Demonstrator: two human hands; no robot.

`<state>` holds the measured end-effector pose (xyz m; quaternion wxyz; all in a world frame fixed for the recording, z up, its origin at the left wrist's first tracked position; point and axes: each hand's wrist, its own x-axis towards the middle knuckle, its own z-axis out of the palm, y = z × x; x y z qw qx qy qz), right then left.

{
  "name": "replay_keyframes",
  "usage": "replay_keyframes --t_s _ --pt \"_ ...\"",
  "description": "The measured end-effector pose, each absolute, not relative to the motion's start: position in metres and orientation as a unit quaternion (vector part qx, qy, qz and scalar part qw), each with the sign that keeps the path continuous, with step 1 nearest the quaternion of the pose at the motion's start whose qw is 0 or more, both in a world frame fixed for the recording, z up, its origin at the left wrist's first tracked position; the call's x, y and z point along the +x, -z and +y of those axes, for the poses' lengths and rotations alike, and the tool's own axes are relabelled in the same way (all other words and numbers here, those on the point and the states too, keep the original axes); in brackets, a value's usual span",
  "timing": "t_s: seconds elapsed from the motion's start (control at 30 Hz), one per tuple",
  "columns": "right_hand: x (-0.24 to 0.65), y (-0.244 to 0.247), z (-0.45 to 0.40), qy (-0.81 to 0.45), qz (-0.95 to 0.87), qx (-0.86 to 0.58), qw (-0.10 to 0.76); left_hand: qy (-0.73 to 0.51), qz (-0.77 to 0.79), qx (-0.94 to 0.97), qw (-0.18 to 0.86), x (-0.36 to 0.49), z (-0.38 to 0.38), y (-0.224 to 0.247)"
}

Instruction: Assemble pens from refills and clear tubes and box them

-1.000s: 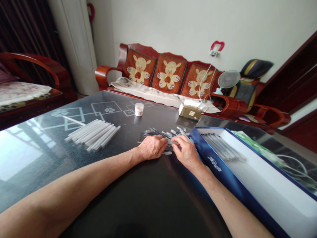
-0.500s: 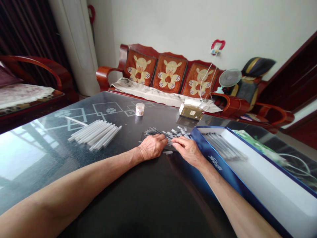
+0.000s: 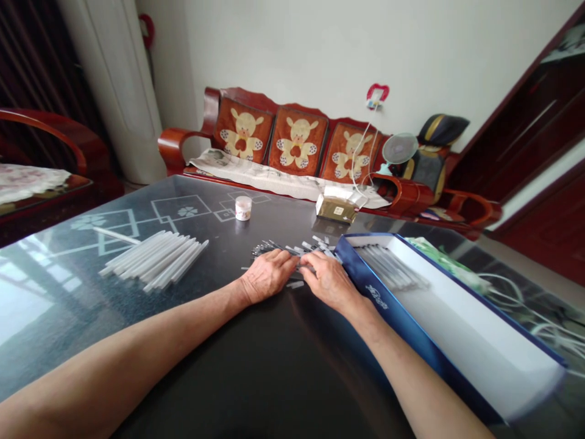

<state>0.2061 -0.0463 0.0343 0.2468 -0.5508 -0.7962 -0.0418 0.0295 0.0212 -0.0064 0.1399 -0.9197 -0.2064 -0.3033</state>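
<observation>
Across the middle of a dark, glossy table (image 3: 256, 372), our two hands meet at the near side of a loose pile of thin rods (image 3: 262, 247). Our left hand (image 3: 269, 275) lies back up, fingers curled toward the right. Our right hand (image 3: 329, 281) sits just beside it, thumb and forefinger bent toward the left fingertips. We cannot tell whether either hand grips a piece; the fingers themselves hide it.

Pale caps (image 3: 322, 245) lie scattered at the pile's right end, beyond the right hand. Well apart on the left is a heap of white tubes (image 3: 155, 259). To the right stands a long blue box (image 3: 377, 297) with slim pens (image 3: 395, 268) at its far end.

For parts this thin, we judge that a light fingertip pinch serves better than a hard squeeze, since they may roll or slip. We would steady with the left hand, make only small moves with the right, and keep both wrists low. Our right forearm runs close by the box, so we should avoid nudging it against the loose caps.
</observation>
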Motion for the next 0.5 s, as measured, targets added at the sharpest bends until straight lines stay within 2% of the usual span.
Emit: replay_keyframes --t_s 0.17,0.33,0.5 --pt "0.220 -0.061 -0.044 0.120 -0.755 -0.596 0.244 0.390 -0.220 -0.879 0.162 0.027 0.016 -0.001" --pt "0.302 -0.115 -0.039 0.189 -0.570 -0.777 0.190 0.378 -0.215 -0.885 0.164 0.027 0.015 -0.002" --pt "0.400 -0.120 -0.039 0.084 -0.403 -0.910 0.058 0.368 -0.214 -0.892 0.152 0.028 0.020 0.002"
